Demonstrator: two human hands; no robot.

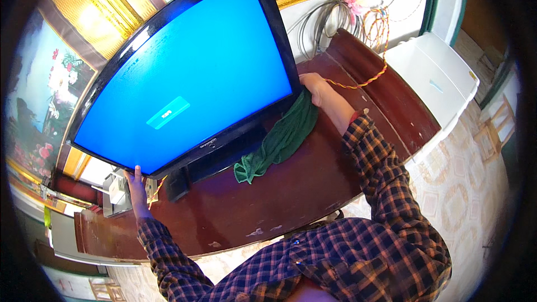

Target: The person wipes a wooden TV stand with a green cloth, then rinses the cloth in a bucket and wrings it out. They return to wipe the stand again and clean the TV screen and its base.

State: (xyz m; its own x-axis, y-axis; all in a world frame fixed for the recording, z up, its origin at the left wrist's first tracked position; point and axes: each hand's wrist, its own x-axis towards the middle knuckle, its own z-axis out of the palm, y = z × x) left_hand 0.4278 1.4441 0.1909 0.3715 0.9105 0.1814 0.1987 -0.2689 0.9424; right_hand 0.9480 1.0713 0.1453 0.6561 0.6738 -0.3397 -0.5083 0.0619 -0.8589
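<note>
A flat-screen television (188,67) with a glossy black frame stands tilted in my view on a reddish-brown wooden table (268,205). Its screen is lit blue with a small lighter box. My left hand (137,188) grips the lower left corner, thumb on the front bezel and fingers behind, partly hidden. At the lower right edge of the set is my right hand (315,88), with a green cloth (281,138) hanging from it onto the table before the black TV stand (226,151). The right fingertips are hidden behind the frame.
A yellow-red twisted cord (369,82) runs from near my right hand to coiled cables (331,21) on the wall. Left of the stand sits a white device (117,195). A white cabinet (436,67) adjoins the table's right end. Framed pictures (50,84) stand behind.
</note>
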